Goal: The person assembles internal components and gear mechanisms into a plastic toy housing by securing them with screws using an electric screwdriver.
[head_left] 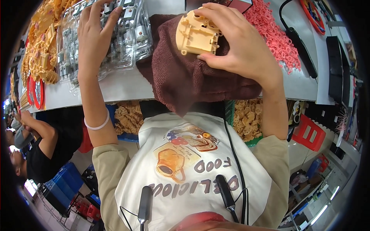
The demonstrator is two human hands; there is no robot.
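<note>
My right hand [246,48] grips a pale yellow moulded plastic housing [198,32], fingers over its far edge and thumb at its near side. The housing is rounded on the left, with ribs, posts and small holes facing up. It is held above a folded brown towel [173,65]. My left hand [94,30] reaches over a clear plastic tray [133,57] filled with small grey and white motor-like parts. Its thumb and fingers are apart and nothing shows between them, though some fingertips touch the picture's top edge.
Yellow plastic parts [40,50] are heaped at the left, near red-handled scissors [35,92]. Small pink ring-like pieces [269,36] are piled on the right, beside a black cabled bar [302,52]. Bins of yellow pieces [246,119] sit below the table edge. Another person [50,146] works at far left.
</note>
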